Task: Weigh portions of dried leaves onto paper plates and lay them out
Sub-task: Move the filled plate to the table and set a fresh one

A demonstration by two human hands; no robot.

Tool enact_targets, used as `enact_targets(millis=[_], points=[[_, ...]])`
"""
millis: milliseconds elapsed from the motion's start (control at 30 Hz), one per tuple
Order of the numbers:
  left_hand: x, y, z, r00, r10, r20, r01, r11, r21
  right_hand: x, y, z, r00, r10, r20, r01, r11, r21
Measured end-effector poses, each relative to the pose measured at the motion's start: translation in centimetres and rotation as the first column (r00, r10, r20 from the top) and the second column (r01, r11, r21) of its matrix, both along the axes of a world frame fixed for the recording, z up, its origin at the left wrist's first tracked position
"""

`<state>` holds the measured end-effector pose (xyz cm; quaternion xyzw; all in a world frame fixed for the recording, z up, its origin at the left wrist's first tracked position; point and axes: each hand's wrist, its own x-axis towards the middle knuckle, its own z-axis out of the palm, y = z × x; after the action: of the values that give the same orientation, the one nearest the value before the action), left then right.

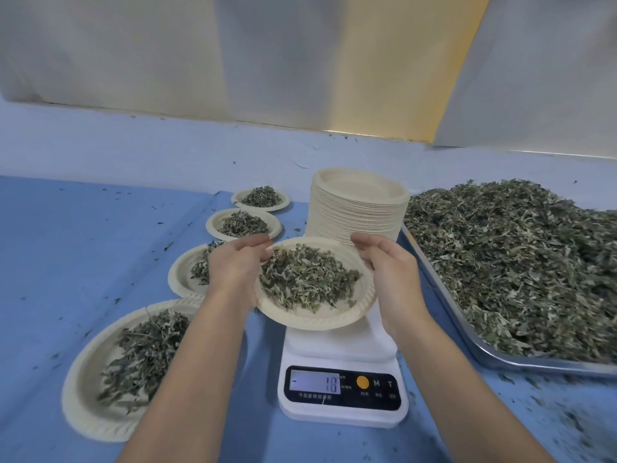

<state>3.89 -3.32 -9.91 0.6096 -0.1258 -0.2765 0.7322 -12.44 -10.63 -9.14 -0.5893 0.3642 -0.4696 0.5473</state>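
1. Head view: the paper plate (314,317) with its portion of dried leaves (307,279) is held between both hands. It is over the white scale (340,355) and shifted a little to the scale's left, with its near rim tipped slightly down. Whether its underside touches the platform is hidden.
2. The left hand (233,269) has its grip closed on the plate's left rim, fingers curled at the far edge. The right hand (390,272) has its grip closed on the right rim in the same way.
3. The display (315,381) reads 18 with what looks like a minus bar at its left. I judge the portion weighed and the plate lifted off, so the step in hand is carrying it to the row.
4. To do this well, level the plate before moving, since the leaves are loose and light. Support both rims, because a paper plate is likely to flex, and travel low and slowly.
5. Four filled plates (96,412) run in a line on the left of the blue desk (83,228). The left forearm lies across the two nearest, so the path must clear them. I cannot tell which end of the row takes the new plate.
6. Behind the scale stands the stack of plates (357,208). To the right, the metal tray (500,359) holds the heap of loose leaves (517,255).
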Motion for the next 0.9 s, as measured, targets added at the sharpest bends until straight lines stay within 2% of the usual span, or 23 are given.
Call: enact_targets(millis=[67,300,400,467,533,600,667,767,900], points=[[1.1,0.2,0.0,0.998,0.054,-0.022,-0.054,0.998,-0.023,1.0,0.2,0.3,0.999,0.045,0.005,-0.045,0.999,-0.010],[4.3,1.5,0.9,0.951,0.286,-0.121,-0.302,0.941,-0.149,5.9,0.7,0.9,0.984,0.131,-0.124,-0.145,0.983,-0.112],[5.8,1.7,2.0,0.919,0.362,-0.158,-0.386,0.909,-0.158,8.2,0.1,1.6,0.980,0.173,-0.097,-0.178,0.983,-0.045],[7.5,1.6,2.9,0.890,0.421,-0.176,-0.448,0.879,-0.160,10.1,-0.5,2.2,0.970,0.199,-0.142,-0.198,0.980,0.022],[9.7,1.3,3.4,0.865,0.467,-0.182,-0.494,0.858,-0.144,12.2,-1.1,2.8,0.950,0.274,-0.151,-0.252,0.956,0.148],[11.8,0.8,3.7,0.845,0.501,-0.189,-0.527,0.841,-0.124,14.4,-1.5,3.3,0.929,0.362,-0.070,-0.328,0.898,0.292],[14.0,0.1,4.1,0.839,0.502,-0.210,-0.530,0.841,-0.108,16.8,-2.1,3.7,0.922,0.387,-0.024,-0.351,0.859,0.372],[16.9,-0.3,4.4,0.868,0.458,-0.193,-0.479,0.875,-0.078,20.4,-3.6,4.0,0.937,0.348,0.024,-0.327,0.852,0.408],[20.2,-0.5,3.7,0.942,0.294,-0.162,-0.300,0.954,-0.015,24.9,-5.6,3.6,0.945,0.324,0.055,-0.317,0.855,0.410]])
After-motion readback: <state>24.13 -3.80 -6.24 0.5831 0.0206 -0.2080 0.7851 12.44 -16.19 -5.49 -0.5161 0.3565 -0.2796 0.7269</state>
